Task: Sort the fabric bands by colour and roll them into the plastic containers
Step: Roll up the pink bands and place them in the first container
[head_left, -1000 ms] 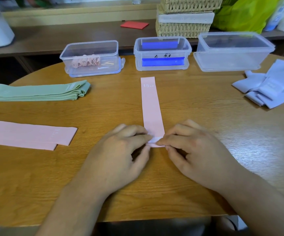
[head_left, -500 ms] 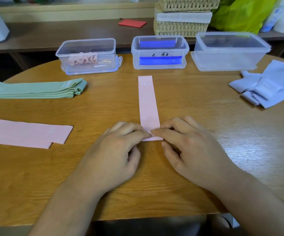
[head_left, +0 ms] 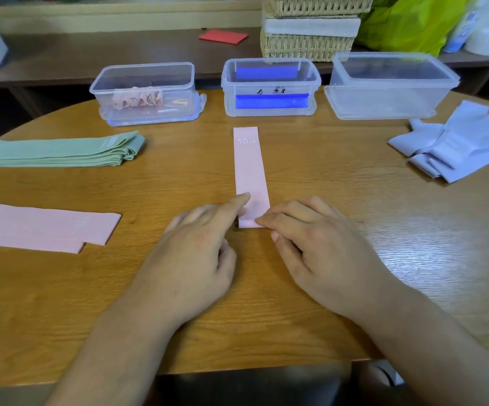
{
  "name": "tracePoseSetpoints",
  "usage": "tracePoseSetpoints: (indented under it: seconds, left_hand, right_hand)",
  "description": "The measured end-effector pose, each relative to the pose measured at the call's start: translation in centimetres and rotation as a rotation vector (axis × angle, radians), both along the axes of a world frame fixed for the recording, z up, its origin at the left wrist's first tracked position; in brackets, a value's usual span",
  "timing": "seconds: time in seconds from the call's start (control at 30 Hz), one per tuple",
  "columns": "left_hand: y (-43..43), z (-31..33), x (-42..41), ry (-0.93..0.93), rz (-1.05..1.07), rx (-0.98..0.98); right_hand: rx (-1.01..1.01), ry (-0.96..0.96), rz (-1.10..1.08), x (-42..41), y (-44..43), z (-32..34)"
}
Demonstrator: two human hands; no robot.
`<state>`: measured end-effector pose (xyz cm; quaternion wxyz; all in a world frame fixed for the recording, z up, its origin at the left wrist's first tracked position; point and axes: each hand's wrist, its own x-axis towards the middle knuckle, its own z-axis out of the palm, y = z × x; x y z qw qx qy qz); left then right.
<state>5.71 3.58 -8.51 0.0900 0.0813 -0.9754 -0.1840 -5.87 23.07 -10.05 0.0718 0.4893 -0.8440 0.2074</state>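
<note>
A pink band (head_left: pixel 249 165) marked "15 LB" lies lengthwise in the middle of the table, its near end folded into a small first turn. My right hand (head_left: pixel 316 247) pinches that rolled end. My left hand (head_left: pixel 196 250) has its forefinger stretched out onto the band's left edge. More pink bands (head_left: pixel 41 227) lie flat at the left, green bands (head_left: pixel 52 149) behind them, pale lilac bands (head_left: pixel 460 142) in a heap at the right. The left container (head_left: pixel 146 95) holds several pink rolls. The middle container (head_left: pixel 271 86) has blue inside. The right container (head_left: pixel 389 83) looks empty.
The round wooden table (head_left: pixel 325 171) has its near edge just below my wrists. Behind the containers runs a low shelf with wicker baskets (head_left: pixel 310 27), a red card (head_left: pixel 223 36) and a yellow-green bag (head_left: pixel 413 22).
The band's near end has been rolled a little further away from me. My left forefinger has straightened and now reaches out over the band's edge; before it was curled at the end.
</note>
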Motion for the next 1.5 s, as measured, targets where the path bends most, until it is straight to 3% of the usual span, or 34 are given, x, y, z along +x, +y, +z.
tracePoseSetpoints:
  seconds: [0.63, 1.1, 1.5]
  left_hand:
    - [0.0, 0.5, 0.0, 0.034, 0.071, 0.119]
    - [-0.1, -0.4, -0.2, -0.031, -0.095, -0.068]
    - [-0.1, -0.3, -0.1, 0.052, -0.076, -0.024]
  right_hand:
    - [-0.044, -0.051, -0.056, -1.2, -1.0, 0.2]
    - [-0.032, -0.048, 0.031, 0.8, 2.5, 0.2]
    - [0.018, -0.022, -0.015, 0.9, 1.9, -0.1]
